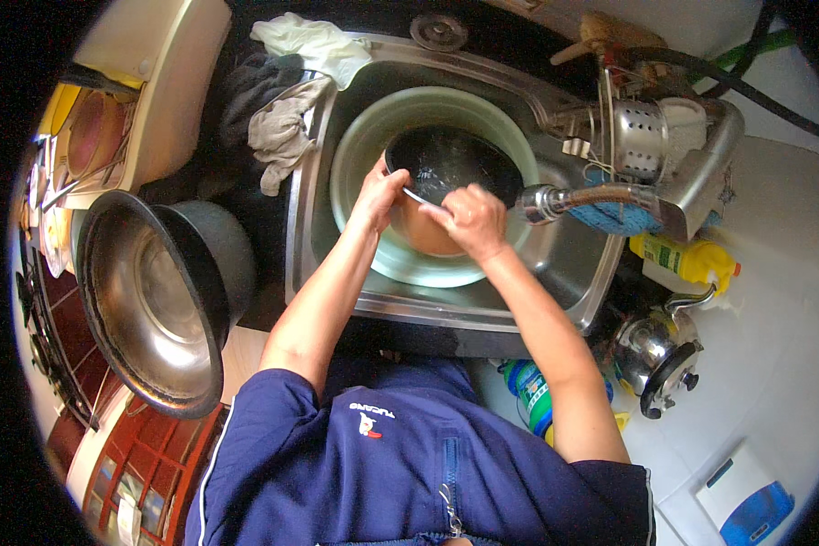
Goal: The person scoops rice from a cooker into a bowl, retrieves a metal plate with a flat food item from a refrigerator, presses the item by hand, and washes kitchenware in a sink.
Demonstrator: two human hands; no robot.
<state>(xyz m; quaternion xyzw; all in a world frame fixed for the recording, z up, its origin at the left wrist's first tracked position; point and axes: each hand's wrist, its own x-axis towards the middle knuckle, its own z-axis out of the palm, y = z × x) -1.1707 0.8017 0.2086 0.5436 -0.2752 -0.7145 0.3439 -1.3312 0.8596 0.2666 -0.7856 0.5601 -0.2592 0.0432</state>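
Note:
A large pale green basin sits in the stainless steel sink. Inside it is a dark round pan or bowl, tilted, with wet glints on its dark surface. My left hand grips its near rim at the left, thumb on top. My right hand is curled at the near rim, slightly blurred; whether it holds something small is hidden by the fingers. Brownish liquid or a brownish surface shows below the rim. The faucet's spray head hangs just right of my right hand, over the basin's edge.
At left stands a large metal basin on its side against a grey pot. Cloths drape over the sink's left edge. On the right are a perforated steel utensil holder, a yellow detergent bottle and a steel kettle.

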